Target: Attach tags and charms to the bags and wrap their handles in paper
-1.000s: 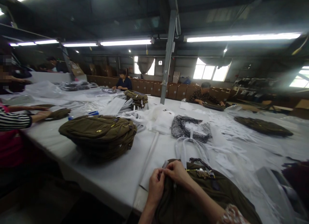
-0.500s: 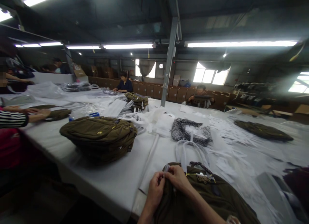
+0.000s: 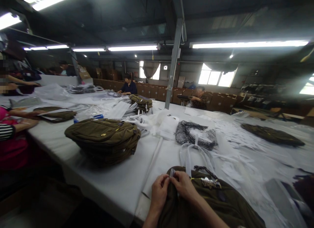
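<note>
Bag (image 3: 235, 205) at near edge of bench (image 3: 132, 182), probably soft, best taken by sides; strip (image 3: 172, 173) pinched in right hand (image 3: 183, 185), beside left hand (image 3: 159, 190) of unclear grip.

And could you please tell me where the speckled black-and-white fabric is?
In the head view, the speckled fabric lies on the table, right of centre, just beyond the nearest bag and right of the nearer stack of bags.
</note>
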Demonstrator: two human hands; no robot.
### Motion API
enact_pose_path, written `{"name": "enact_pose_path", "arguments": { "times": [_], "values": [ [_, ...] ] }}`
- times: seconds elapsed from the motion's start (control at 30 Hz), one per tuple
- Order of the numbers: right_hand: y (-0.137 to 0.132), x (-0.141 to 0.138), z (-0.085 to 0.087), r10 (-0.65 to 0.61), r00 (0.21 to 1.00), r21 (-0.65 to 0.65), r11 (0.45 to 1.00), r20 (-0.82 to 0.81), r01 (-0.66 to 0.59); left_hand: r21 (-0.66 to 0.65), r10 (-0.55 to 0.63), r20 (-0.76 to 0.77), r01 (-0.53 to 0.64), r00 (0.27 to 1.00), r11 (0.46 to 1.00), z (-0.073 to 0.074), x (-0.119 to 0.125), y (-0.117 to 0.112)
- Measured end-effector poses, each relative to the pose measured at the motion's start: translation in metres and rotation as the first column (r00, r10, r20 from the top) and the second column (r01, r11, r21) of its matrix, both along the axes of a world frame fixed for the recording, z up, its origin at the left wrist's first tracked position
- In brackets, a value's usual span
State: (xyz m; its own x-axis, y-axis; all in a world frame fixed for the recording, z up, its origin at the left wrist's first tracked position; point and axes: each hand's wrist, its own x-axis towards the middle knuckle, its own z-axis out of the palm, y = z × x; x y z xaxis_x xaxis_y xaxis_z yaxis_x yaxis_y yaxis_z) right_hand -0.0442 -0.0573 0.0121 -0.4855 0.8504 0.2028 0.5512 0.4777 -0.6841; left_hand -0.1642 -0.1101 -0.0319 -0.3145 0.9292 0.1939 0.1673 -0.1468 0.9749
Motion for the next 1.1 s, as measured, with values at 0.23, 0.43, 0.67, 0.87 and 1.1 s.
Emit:
{"name": "enact_pose_path", "arguments": {
  "times": [0.23, 0.43, 0.67, 0.87, 1.1],
  "values": [
    [0.009, 0.004, 0.014, 0.191, 0.979, 0.085, 0.977, 0.069, -0.196, -0.007, -0.154, -0.009, 0.154, 0.988, 0.988, 0.001, -0.008, 0.003],
    [0.017, 0.007, 0.022, 0.216, 0.976, -0.027, 0.976, 0.033, -0.215, -0.053, -0.137, 0.056, 0.140, 0.989, 0.989, 0.000, -0.003, 0.003],
    [0.012, 0.015, 0.029, 0.107, 0.994, -0.005, 0.994, -0.038, -0.107, -0.062, -0.018, 0.115, 0.025, 0.993, 0.998, 0.000, 0.006, 0.003],
    [-0.018, 0.012, 0.026, -0.264, 0.944, -0.008, 0.963, -0.200, 0.268, -0.042, 0.113, 0.056, -0.110, 0.992, 0.993, -0.005, 0.008, 0.003],
    [-0.038, -0.018, 0.011, -0.192, 0.957, -0.024, 0.981, -0.217, 0.191, 0.017, 0.156, -0.067, -0.156, 0.985, 0.988, -0.005, 0.010, 0.000]
  ]
}}
